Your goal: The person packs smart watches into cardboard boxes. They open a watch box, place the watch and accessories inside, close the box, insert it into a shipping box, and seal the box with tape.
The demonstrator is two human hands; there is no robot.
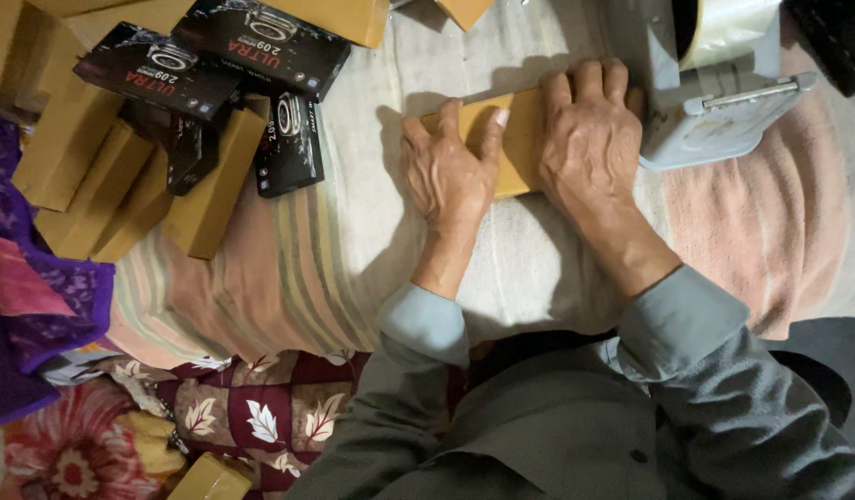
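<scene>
Both hands press on a brown box (509, 139) lying flat on the striped blanket (288, 268), straight ahead of the person. Largest first: the blanket runs under everything, pale beneath the hands, pink to the right of them. Left of the hands, well apart, a loose pile of brown boxes (103, 167) mixed with black boxes (261, 46) with red print, some leaning on each other. Just right of the right hand, a grey tape dispenser (723, 102) with a clear roll on top; its base nearly touches the box's right end. A purple cloth (29, 287) sits far left, a leaf-print cloth (261, 407) below-left near the left sleeve. Left hand (443, 171): flat and spread, palm down on the box's left half, thumb out over the top face, not clenched. Right hand (589, 139): also palm down, fingers (589, 83) curled over the far edge, so it pins more than it grips. Most of the box is hidden under the hands; I can't tell whether a flap or tape strip is underneath. My read: this is a press-and-hold on the lid. To do it well, keep the left palm's weight even so the box doesn't skid on the soft blanket, keep the far edge square under the right fingers, and free only one hand at a time, since the dispenser is in easy reach of the right.
</scene>
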